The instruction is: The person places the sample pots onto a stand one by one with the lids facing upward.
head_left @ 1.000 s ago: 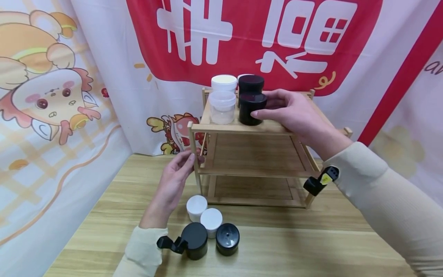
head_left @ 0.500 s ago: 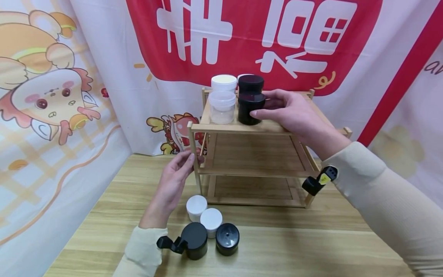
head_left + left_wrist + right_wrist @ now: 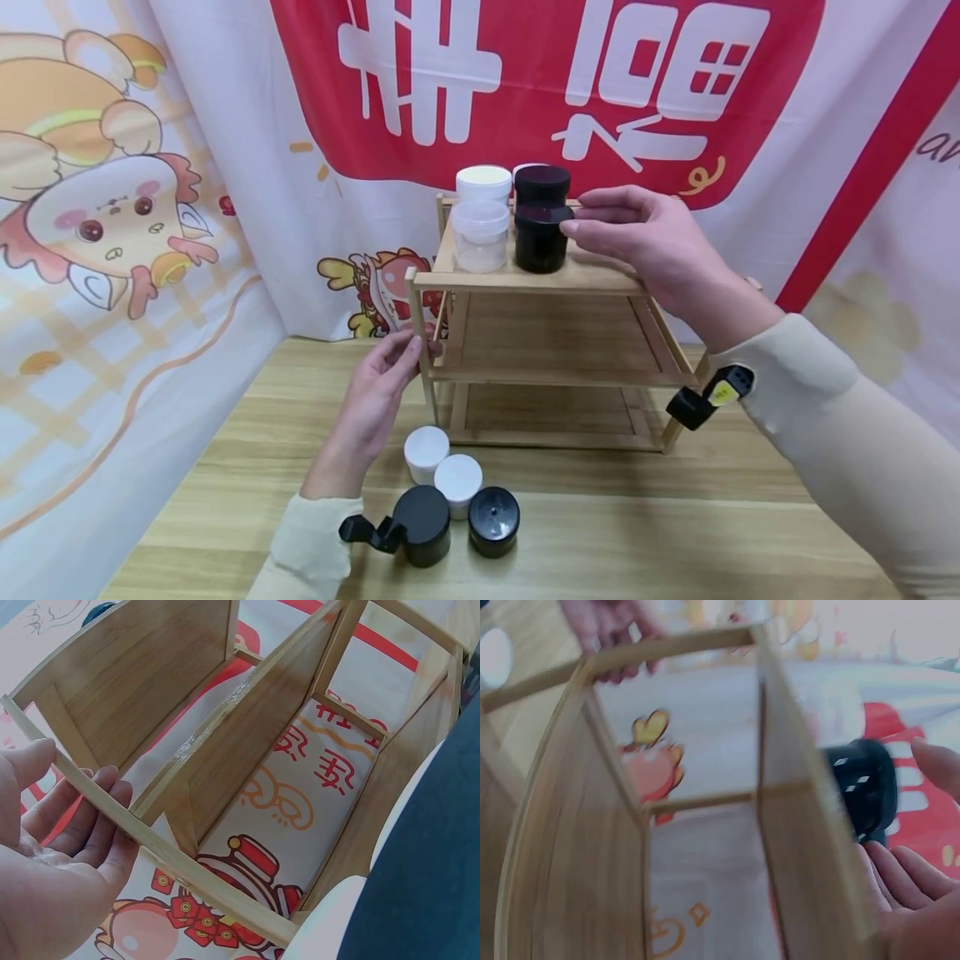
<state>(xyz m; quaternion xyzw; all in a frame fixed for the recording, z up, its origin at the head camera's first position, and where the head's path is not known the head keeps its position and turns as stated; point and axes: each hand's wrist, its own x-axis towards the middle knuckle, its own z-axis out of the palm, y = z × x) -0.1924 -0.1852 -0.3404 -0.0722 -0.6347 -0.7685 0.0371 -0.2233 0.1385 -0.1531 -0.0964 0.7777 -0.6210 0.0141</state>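
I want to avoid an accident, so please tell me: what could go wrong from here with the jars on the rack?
The front black jar stands near the front edge of the top shelf; the right grip, close beside it, might knock it off.
It also stands close to the clear jar, so one bump could disturb both.
The left grip holds a front post of the rack; a tug might shift everything on it.
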